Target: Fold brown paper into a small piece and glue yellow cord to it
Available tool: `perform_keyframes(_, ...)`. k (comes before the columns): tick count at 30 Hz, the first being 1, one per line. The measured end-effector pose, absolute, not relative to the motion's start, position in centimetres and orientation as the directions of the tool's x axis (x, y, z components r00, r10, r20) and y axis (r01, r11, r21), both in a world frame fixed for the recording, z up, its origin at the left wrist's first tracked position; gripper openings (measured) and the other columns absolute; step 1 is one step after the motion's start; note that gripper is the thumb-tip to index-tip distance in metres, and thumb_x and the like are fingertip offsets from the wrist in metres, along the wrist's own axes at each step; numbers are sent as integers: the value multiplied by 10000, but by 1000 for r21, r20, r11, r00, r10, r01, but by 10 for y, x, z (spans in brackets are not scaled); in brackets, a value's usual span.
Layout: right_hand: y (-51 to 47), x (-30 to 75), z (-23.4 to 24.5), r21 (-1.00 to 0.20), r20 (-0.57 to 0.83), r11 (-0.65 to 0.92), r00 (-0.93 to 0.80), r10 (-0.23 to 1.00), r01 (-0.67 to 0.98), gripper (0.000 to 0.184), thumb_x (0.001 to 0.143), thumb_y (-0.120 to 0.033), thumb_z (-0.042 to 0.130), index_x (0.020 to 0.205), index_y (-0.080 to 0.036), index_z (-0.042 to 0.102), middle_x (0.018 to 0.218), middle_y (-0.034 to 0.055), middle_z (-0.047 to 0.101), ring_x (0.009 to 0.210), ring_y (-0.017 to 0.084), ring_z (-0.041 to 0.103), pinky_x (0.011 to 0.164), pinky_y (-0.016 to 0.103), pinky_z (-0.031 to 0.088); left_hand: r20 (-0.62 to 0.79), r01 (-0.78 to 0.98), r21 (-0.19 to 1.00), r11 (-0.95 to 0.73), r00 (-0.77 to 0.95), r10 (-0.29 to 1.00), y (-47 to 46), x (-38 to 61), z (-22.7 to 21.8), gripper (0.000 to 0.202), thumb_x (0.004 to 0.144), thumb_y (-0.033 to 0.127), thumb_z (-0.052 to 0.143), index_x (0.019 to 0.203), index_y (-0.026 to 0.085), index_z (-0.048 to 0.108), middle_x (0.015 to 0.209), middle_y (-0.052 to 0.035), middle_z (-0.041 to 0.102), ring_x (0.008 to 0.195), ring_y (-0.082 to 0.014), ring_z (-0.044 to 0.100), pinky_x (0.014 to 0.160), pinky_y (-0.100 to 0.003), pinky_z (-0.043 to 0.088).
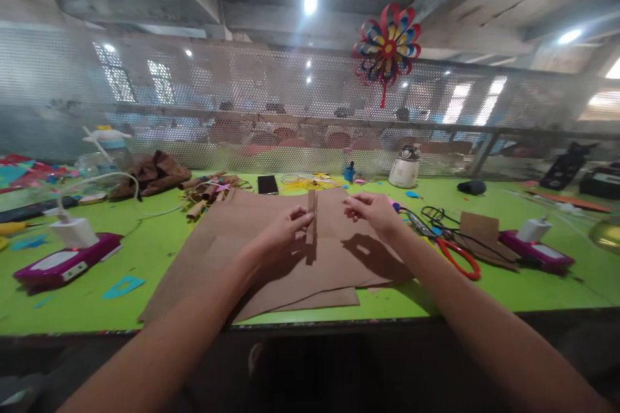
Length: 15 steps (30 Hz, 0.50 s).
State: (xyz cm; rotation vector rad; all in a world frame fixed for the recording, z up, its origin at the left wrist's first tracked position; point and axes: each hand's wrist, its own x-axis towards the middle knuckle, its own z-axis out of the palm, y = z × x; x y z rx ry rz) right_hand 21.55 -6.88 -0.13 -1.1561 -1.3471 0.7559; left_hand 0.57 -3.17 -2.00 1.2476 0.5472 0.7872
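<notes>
Matt, faintly creased kraft paper [220,232] lies under the left grip [283,228], which holds a strip [310,233] of, apparently, similar paper. Right of the right grip [378,211], smooth plastic scissor handles [469,275]; beyond both grips, a perforated metal screen [295,84].

no text, brand, number or sign can be read here. left of the brown paper sheet [227,232], the pale top panel of a purple power strip [70,264] shows no legible lettering; right of the sheet, the same goes for a second purple power strip [547,253]. beyond the sheet, to the right, any print on the white bottle [403,171] is too small and blurred to make out.
</notes>
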Motion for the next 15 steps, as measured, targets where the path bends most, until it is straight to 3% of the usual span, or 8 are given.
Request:
perform_keyframes(2,-73,231,8,-912,334,283,138,932,299,330,654,-445,634,738,-126,645,618,43,619,540,113,530,522,246,411,103,-278,956,89,606,789,-27,4,-19,260,680,256,687,867,162,532,790,-23,580,657,-106,562,606,-234,448)
perform_keyframes(4,-82,257,14,-838,310,201,141,940,507,304,681,-428,598,719,-132,655,614,42,619,529,117,516,523,250,398,129,-311,948,72,581,804,-23,2,-18,256,660,208,699,861,152,551,823,-34,595,704,-113,575,666,-247,458)
perform_keyframes(6,-99,290,14,-655,276,96,119,954,750,314,706,-426,556,651,-134,658,586,45,612,517,134,510,514,255,374,117,-305,949,76,567,816,-22,1,-16,246,658,190,697,866,155,570,827,-37,607,698,-116,581,676,-256,459)
perform_keyframes(8,-121,324,7,-377,228,-20,114,967,926,306,715,-397,526,615,-140,659,569,53,609,532,161,521,514,262,347,117,-309,948,79,567,815,-22,0,-14,240,661,178,695,875,155,588,827,-43,621,693,-124,589,676,-266,460)
perform_keyframes(11,-153,361,-13,-94,35,-163,167,985,982,261,672,-308,524,775,-141,697,674,89,654,619,219,574,556,284,359,171,-377,923,81,589,790,-22,-3,-10,231,658,154,697,870,136,610,837,-61,638,716,-138,601,697,-279,462)
perform_keyframes(15,-169,377,-40,-49,1,-226,227,974,973,587,610,-222,495,1187,-133,550,851,117,670,743,251,614,618,289,401,220,-449,889,87,587,779,-20,-6,-8,241,653,162,712,864,112,607,807,-67,643,693,-136,607,691,-286,469)
